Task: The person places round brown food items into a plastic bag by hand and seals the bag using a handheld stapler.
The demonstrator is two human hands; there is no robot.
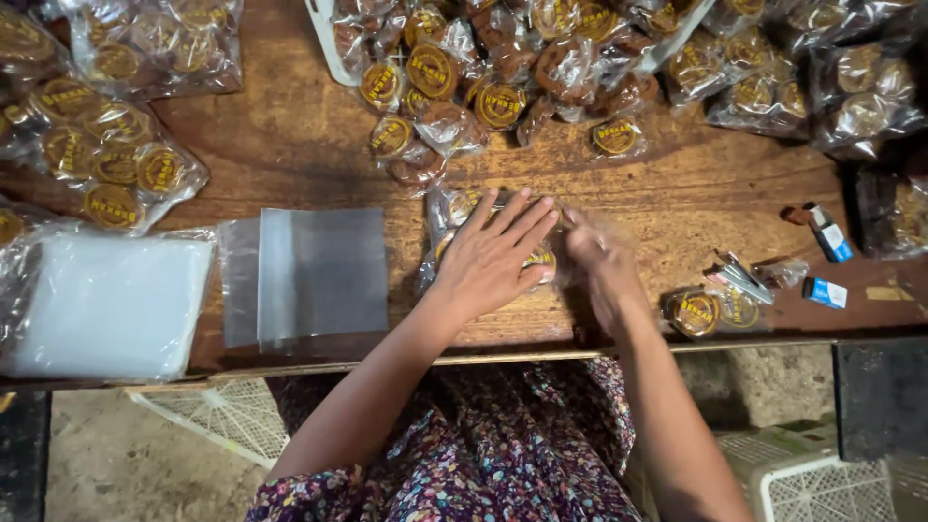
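**Head view: two hands pressing on a filled clear bag at the near edge of a wooden table**

Head camera is looking straight down on a worn wooden table (290, 135). At the centre, a clear bag of wrapped round sweets (454, 208) is lying flat on the wood, just short of the table's near edge. The left hand (493, 256) is resting palm-down on this bag with its fingers (527, 222) spread flat, pressing rather than gripping, and it is hiding most of the bag's contents. The right hand (599, 261) is lying against the bag's right end; it is blurred, so whether its fingers are pinching the plastic or lying loose cannot be told.

Surrounding objects are crowding the table. Just to the left of the hands, a small pile of empty clear bags (309, 275) is lying flat, and further left a thicker packet of plastic bags (106, 304) is sitting at the table edge. Behind the hands, a loose heap of wrapped sweets (483, 82) with round yellow labels is spilling from a white tray (324, 43). Filled bags (106, 159) are piling up at the far left, and more filled bags (822, 82) are lying at the far right. To the right of the right hand, two loose labelled sweets (710, 311) are lying beside a small metal tool (744, 280) and two small blue-and-white boxes (828, 261). Below the table edge, the person's floral garment (503, 454) and a white plastic crate (822, 483) are showing.
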